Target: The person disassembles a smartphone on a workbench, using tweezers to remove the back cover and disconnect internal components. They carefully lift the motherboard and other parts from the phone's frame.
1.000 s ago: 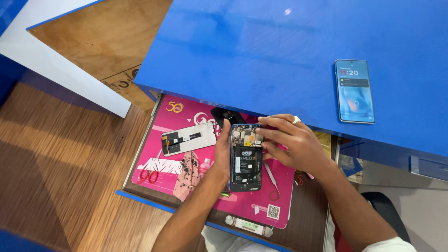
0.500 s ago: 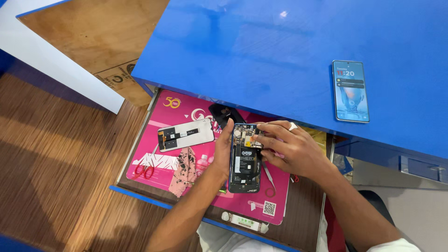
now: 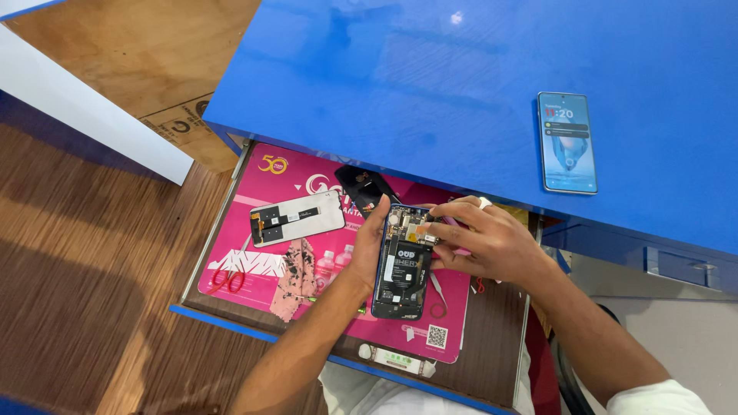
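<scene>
An opened phone (image 3: 402,269) with its back off, showing the battery and circuit board, sits upright over a pink printed mat (image 3: 307,230) in a pulled-out drawer. My left hand (image 3: 371,242) grips the phone's left edge. My right hand (image 3: 480,238), with a ring on one finger, has its fingertips pinched at the phone's upper board area; whether it holds a small part or tool I cannot tell.
A detached screen panel (image 3: 296,217) and a black back cover (image 3: 361,187) lie on the mat. Red-handled scissors (image 3: 224,278) rest at the mat's left. A lit phone (image 3: 566,142) lies on the blue desk top (image 3: 430,84). Wooden floor spreads to the left.
The view has drifted slightly; my hands stay on the opened phone, with the right fingertips shifting a little over the upper board.
</scene>
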